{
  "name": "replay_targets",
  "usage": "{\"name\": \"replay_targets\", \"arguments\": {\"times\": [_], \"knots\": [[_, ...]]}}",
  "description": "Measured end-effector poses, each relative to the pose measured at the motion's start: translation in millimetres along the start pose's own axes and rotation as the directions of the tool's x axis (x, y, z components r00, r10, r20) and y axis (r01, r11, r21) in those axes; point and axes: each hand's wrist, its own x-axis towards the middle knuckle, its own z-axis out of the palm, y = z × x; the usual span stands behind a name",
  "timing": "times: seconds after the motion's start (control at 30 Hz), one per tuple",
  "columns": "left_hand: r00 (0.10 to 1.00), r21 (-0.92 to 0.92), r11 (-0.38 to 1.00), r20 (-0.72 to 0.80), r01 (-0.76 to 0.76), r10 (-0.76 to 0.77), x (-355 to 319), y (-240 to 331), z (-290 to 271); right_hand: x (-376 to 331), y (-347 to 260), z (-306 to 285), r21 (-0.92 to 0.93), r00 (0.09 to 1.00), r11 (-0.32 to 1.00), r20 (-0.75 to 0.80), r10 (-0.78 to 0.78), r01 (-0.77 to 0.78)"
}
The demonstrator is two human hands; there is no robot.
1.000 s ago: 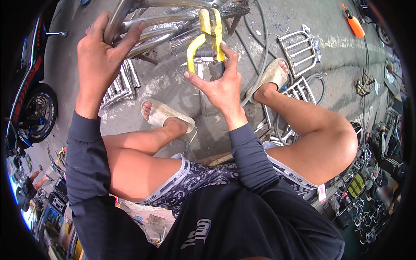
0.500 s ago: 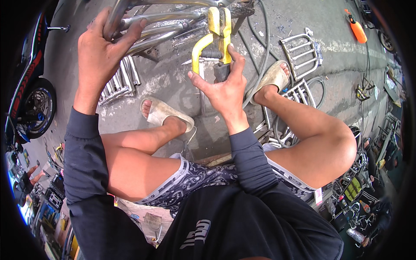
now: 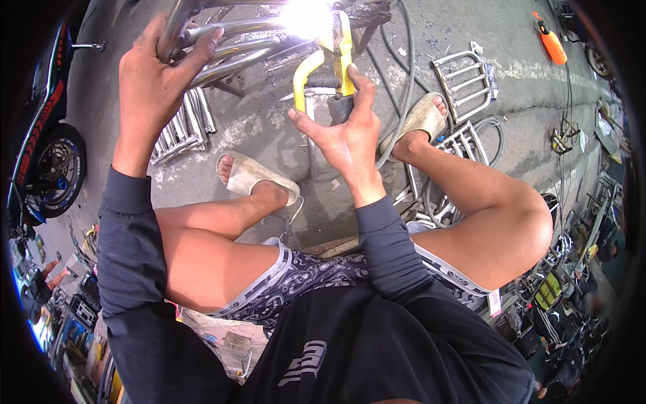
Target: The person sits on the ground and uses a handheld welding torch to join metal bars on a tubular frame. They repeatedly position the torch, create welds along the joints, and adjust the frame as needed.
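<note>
My left hand (image 3: 158, 74) is closed around the end of a bent, shiny metal tube frame (image 3: 232, 57) at the top of the view. In my right hand (image 3: 346, 131) is a yellow welding electrode holder (image 3: 309, 73) with a dark spring and grey handle, gripped between thumb and fingers. A bright white welding arc (image 3: 308, 19) burns at the holder's far end, against the tubes. Its glare hides the rod tip and the joint. The tube frame rests near a rough dark metal support (image 3: 373, 15).
Loose short tubes (image 3: 187, 124) lie on the concrete below my left hand. A welded tube rack (image 3: 465, 86), grey cables (image 3: 408, 67) and an orange bottle (image 3: 553, 48) are to the right. At the far left stands a motorcycle (image 3: 50, 161). My sandalled feet flank the work.
A bright arc has appeared at the electrode holder's far end. The holder and my right hand have shifted very slightly left; my left hand stays on the tube frame.
</note>
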Motion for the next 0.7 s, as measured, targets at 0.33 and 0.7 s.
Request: {"name": "replay_targets", "arguments": {"times": [0.33,0.7], "knots": [[0.988,0.032,0.992,0.096,0.122,-0.124,-0.5,3.4,-3.4,-5.3,20.1,8.2,0.077,0.994,0.992,-0.044,-0.096,0.1],[0.997,-0.012,0.998,0.028,0.066,-0.065,-0.1,2.0,-2.3,-3.4,19.8,8.7,0.082,0.999,0.996,-0.029,-0.037,0.039]]}}
